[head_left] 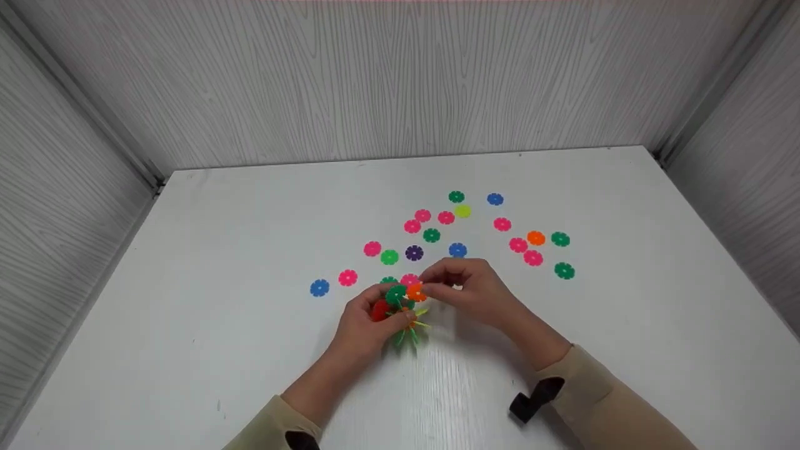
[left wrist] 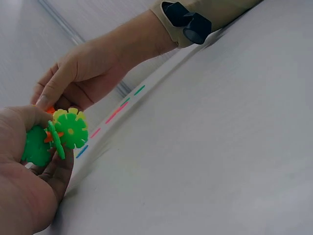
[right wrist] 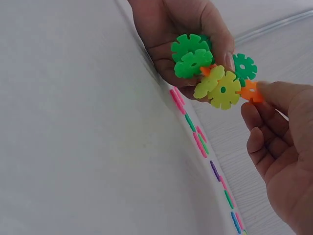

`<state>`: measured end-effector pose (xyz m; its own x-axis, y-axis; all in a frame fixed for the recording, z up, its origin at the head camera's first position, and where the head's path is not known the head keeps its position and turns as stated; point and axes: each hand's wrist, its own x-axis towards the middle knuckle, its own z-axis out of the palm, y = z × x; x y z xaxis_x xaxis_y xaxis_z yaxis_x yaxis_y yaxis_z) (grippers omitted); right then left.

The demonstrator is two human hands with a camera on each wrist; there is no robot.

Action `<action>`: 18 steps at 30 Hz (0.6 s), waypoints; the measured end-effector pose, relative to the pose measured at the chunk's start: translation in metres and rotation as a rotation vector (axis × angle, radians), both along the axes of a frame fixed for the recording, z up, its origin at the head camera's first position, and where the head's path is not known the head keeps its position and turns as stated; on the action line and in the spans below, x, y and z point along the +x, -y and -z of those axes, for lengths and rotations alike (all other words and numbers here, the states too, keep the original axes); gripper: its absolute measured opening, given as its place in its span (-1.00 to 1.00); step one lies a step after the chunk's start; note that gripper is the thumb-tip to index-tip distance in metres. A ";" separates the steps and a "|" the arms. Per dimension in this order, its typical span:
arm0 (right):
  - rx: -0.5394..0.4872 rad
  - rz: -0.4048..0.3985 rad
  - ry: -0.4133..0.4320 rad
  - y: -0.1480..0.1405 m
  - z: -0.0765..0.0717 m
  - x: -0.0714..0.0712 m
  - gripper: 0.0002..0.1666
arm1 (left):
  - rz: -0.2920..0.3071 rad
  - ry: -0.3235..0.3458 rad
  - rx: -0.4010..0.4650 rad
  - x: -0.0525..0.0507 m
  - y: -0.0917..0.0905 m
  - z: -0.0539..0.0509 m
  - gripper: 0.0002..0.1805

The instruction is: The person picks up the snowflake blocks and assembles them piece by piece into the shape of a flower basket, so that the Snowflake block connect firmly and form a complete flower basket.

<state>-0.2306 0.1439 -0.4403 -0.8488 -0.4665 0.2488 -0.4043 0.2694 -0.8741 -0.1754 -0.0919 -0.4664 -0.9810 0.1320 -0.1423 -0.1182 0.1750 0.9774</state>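
My left hand grips a cluster of interlocked notched plastic discs, with green discs, yellow discs and a red disc among them. An orange disc at the cluster's edge is pinched between the thumb and forefinger of my right hand. In the right wrist view this orange disc touches the cluster beside a dark green disc; how deep its notch sits is hard to tell. The left wrist view shows green discs past my left thumb, with the right hand behind them.
Loose notched discs lie flat on the white table beyond my hands: several pink discs, blue discs, green discs, a purple disc, an orange disc and a yellow disc. Wood-grained panels enclose the table.
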 end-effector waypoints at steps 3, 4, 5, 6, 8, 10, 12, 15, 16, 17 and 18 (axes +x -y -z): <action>0.015 0.086 0.007 -0.011 0.001 -0.012 -0.68 | 0.001 0.002 -0.008 -0.001 0.000 0.001 -0.28; 0.027 0.130 0.018 -0.015 0.002 -0.016 -0.67 | -0.001 0.006 -0.011 -0.001 0.001 0.001 -0.28; 0.043 0.173 0.028 -0.020 0.004 -0.021 -0.66 | -0.002 0.007 -0.017 -0.001 0.001 0.001 -0.28; 0.064 0.216 0.043 -0.025 0.005 -0.026 -0.66 | -0.001 0.010 -0.021 -0.002 0.001 0.001 -0.28; 0.106 0.289 0.092 -0.032 0.009 -0.034 -0.65 | 0.000 0.014 -0.035 -0.002 0.001 0.002 -0.27; 0.153 0.335 0.146 -0.037 0.012 -0.041 -0.62 | 0.000 0.019 -0.046 -0.001 0.002 0.002 -0.26; 0.191 0.353 0.195 -0.039 0.015 -0.046 -0.58 | 0.001 0.020 -0.057 -0.001 0.002 0.002 -0.25; 0.238 0.362 0.251 -0.040 0.019 -0.053 -0.49 | 0.005 0.016 -0.062 0.000 0.002 0.002 -0.25; 0.247 0.361 0.261 -0.040 0.020 -0.055 -0.46 | 0.007 0.013 -0.060 0.000 0.002 0.002 -0.25; 0.255 0.361 0.268 -0.040 0.021 -0.057 -0.45 | 0.010 0.009 -0.059 -0.001 0.002 0.002 -0.26; 0.260 0.358 0.271 -0.040 0.023 -0.059 -0.44 | 0.013 0.005 -0.054 -0.001 0.002 0.002 -0.27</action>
